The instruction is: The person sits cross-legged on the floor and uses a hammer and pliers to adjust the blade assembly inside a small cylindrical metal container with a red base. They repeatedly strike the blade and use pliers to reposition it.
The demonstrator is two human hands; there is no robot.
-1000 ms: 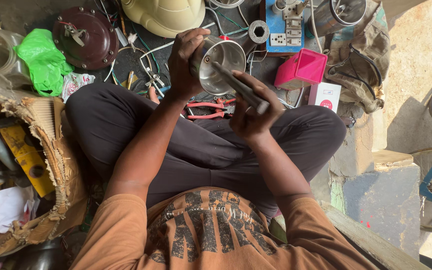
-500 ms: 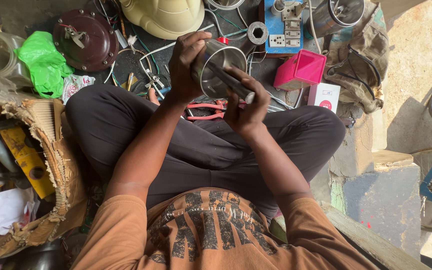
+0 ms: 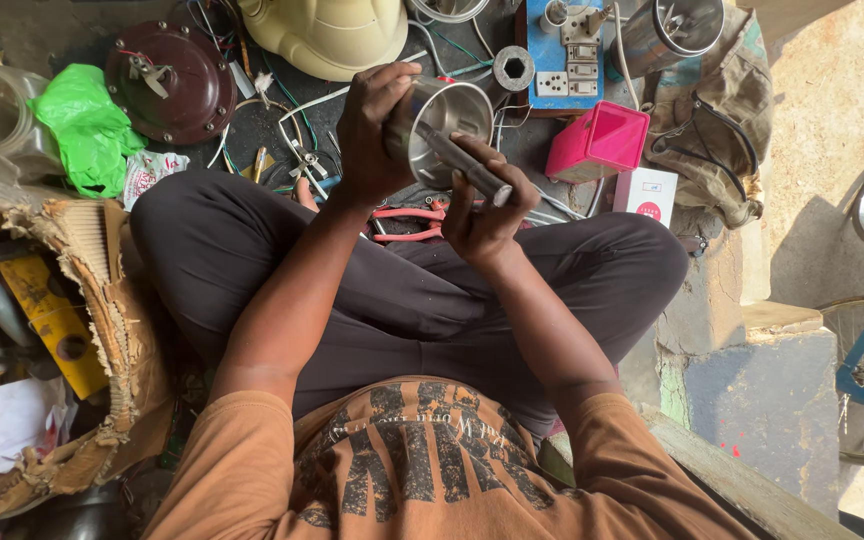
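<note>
Above red pliers (image 3: 407,222): left hand (image 3: 372,135) clasping light, rigid, likely slippery steel cup (image 3: 437,125) sidewall, right hand (image 3: 487,205) gripping metal rod (image 3: 467,165).

pretty cramped ahead of us: the red-handled pliers (image 3: 407,222) lie just past our crossed legs, tangled wires (image 3: 297,150) and small tools beyond. the pink plastic box (image 3: 597,140) blocks the right, the torn cardboard box (image 3: 102,330) walls off the left. only our dark-trousered lap (image 3: 422,310) is open.

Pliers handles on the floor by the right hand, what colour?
Red-pink; the pliers lie just below the right hand, seen in the head view.
</note>
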